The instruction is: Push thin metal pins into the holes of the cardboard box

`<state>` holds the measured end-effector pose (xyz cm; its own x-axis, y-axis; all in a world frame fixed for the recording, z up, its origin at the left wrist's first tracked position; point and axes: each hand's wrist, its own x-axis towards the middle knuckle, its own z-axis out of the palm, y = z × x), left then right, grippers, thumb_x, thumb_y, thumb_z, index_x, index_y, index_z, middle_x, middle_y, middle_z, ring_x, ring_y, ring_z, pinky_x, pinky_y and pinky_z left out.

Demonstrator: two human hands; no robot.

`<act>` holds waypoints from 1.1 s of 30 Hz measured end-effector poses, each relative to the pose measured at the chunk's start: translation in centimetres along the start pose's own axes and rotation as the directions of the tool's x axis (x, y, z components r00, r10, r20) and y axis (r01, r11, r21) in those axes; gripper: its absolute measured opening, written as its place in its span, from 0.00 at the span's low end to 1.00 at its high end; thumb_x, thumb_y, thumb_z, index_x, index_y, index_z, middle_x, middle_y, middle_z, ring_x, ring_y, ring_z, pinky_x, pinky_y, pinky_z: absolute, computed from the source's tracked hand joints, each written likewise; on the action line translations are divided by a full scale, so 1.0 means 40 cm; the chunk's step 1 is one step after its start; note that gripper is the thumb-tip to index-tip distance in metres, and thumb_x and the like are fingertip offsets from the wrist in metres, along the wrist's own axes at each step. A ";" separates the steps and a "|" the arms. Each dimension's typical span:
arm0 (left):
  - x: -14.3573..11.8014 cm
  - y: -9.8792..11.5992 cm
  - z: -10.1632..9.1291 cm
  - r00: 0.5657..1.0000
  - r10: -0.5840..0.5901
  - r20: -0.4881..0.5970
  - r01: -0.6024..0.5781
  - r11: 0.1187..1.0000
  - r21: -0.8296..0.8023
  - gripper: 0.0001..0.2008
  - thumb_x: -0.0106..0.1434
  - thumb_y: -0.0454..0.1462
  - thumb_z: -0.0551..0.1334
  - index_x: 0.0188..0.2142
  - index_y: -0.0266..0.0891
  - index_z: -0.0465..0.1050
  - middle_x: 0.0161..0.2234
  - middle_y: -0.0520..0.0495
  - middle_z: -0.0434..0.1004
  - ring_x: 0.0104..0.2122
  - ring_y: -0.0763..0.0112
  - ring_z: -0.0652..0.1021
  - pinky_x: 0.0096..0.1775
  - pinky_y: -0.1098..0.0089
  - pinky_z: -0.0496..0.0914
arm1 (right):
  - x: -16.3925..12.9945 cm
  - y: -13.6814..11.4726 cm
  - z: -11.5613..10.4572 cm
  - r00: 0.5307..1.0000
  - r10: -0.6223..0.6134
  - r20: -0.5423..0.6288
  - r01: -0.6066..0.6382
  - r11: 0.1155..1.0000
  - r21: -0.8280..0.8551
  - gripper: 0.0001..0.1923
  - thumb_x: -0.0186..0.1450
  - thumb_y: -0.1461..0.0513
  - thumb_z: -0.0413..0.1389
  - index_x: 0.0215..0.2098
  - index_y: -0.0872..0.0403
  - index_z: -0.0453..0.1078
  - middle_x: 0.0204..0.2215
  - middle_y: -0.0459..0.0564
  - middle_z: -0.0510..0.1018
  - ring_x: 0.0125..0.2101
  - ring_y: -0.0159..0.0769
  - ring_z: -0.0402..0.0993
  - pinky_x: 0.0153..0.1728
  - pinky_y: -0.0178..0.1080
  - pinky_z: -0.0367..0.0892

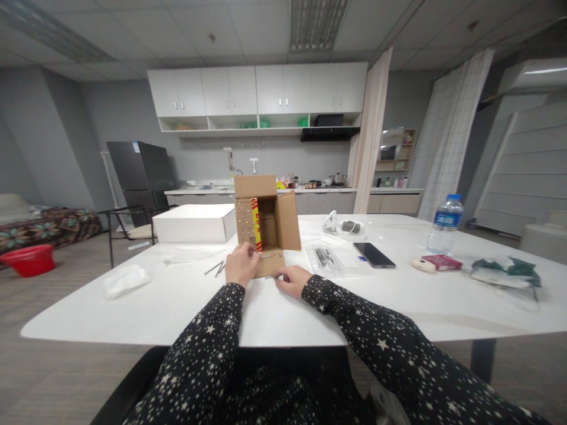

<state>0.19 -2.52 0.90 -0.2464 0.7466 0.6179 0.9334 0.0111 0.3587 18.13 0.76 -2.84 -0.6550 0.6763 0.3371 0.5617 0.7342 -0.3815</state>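
An open cardboard box point(290, 227) stands before me, its inside facing my way and its flaps spread. Small shiny studs dot the left flap and the bottom flap, and a yellow and red strip point(256, 224) runs up the left one. My left hand point(242, 264) is at the lower end of that left flap, fingers curled together; what they hold, if anything, is hidden. Low over the table, my right hand point(292, 280) is closed beside the bottom flap, with a small thin grey piece point(269, 277) at its fingertips.
Several dark thin rods point(215, 269) lie left of my left hand. A clear plastic case point(325, 260) with metal pieces and a phone point(374, 255) lie right. Farther out are a water bottle point(445, 224), a white box point(195, 223) and crumpled white plastic point(127, 280).
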 end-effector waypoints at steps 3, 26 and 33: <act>0.000 0.001 -0.003 0.997 0.024 -0.072 -0.029 0.997 -0.067 0.09 0.59 0.39 0.53 0.35 0.42 0.69 0.35 0.49 0.73 0.34 0.69 0.74 0.38 0.70 0.65 | 0.001 0.002 0.000 1.000 -0.002 0.006 0.002 1.000 -0.005 0.13 0.58 0.62 0.53 0.39 0.55 0.75 0.18 0.43 0.71 0.20 0.28 0.62 0.26 0.32 0.57; -0.010 0.012 0.032 0.904 0.390 0.175 -0.253 0.818 -0.517 0.04 0.58 0.35 0.57 0.32 0.38 0.69 0.32 0.49 0.73 0.32 0.75 0.75 0.38 0.72 0.71 | 0.003 0.001 0.000 1.000 0.013 0.019 -0.013 1.000 0.002 0.14 0.57 0.61 0.52 0.39 0.53 0.74 0.19 0.44 0.72 0.21 0.30 0.63 0.25 0.33 0.57; -0.010 -0.001 0.046 0.875 0.438 0.204 -0.330 0.851 -0.409 0.05 0.56 0.34 0.57 0.32 0.39 0.71 0.30 0.50 0.74 0.30 0.74 0.73 0.35 0.72 0.68 | 0.004 0.001 0.000 1.000 0.007 0.018 -0.007 1.000 0.024 0.14 0.57 0.61 0.52 0.39 0.54 0.75 0.19 0.44 0.72 0.21 0.30 0.64 0.26 0.33 0.58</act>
<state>0.74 -1.59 -0.64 0.2466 0.7943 0.5552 0.7685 -0.5093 0.3873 18.06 0.88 -2.80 -0.6604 0.6798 0.3189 0.5540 0.7278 -0.4042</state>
